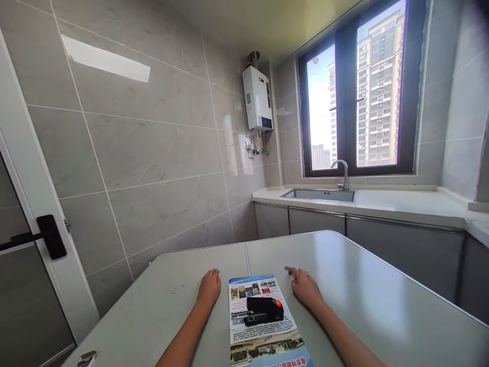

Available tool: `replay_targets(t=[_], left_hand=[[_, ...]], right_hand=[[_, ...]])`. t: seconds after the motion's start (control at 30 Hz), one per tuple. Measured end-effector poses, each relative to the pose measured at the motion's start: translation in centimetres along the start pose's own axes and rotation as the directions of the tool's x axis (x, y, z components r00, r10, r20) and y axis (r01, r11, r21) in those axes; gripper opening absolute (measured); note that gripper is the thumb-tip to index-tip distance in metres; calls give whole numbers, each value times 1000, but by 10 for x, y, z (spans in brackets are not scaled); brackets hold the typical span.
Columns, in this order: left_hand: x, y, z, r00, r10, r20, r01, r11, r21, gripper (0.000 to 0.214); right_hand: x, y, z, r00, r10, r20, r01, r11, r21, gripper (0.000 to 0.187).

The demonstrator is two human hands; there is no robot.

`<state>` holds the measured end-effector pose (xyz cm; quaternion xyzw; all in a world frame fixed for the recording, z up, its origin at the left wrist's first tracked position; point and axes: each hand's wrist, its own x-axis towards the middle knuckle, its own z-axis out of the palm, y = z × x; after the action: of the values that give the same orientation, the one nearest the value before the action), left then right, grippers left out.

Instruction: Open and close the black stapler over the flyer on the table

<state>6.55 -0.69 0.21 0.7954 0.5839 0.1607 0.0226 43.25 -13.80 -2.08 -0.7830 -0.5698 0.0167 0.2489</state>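
Note:
A black stapler (263, 311) with an orange-red button lies on its side on a printed leaflet (244, 336), its metal magazine sticking out to the left. To the left of the leaflet, my left hand (210, 288) rests on the table with curled fingers; whatever is at its fingertips is too small to make out. On the other side, my right hand (306, 288) pinches a short grey staple strip (288, 268) between thumb and finger, just above or on the tabletop. Neither hand touches the stapler.
The pale table (153, 316) has small loose bits (176, 289) on its left side and a metallic item (87, 358) at the near left corner. Beyond stand a counter with a sink (321, 194), a faucet (345, 176) and a wall-mounted water heater (257, 99). A door (51, 237) is at left.

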Motion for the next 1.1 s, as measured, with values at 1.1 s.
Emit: replay_targets(t=[1.1], left_hand=[[-78,28,-12,931,362,-53,-331,771,-545,35]], right_hand=[[4,2,0,998,-1,-66,13,983,184,29]])
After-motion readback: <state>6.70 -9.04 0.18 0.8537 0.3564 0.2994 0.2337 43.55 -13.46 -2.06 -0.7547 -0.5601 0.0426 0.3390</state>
